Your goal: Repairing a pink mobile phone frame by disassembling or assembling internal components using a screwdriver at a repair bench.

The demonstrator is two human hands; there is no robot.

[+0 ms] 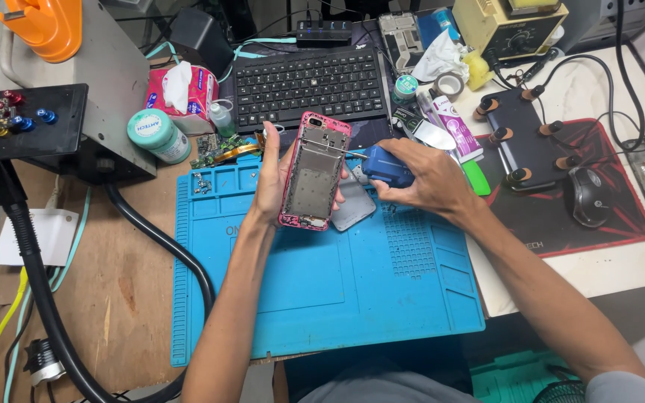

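Observation:
My left hand [272,179] holds an opened pink phone frame [315,172] upright above the blue work mat [337,291], its bare metal inside facing me. My right hand [427,179] grips a blue electric screwdriver [387,166]. Its thin bit points left and touches the frame's upper right edge. A grey flat phone part [354,209] lies on the mat just under both hands.
A black keyboard [307,83], a tissue box [181,88], a round green tub [158,134] and a small circuit board [222,149] sit behind the mat. At right lie a black clamped phone holder [520,138], a mouse [587,195] and a red-black pad [606,224]. A black hose [166,246] crosses left.

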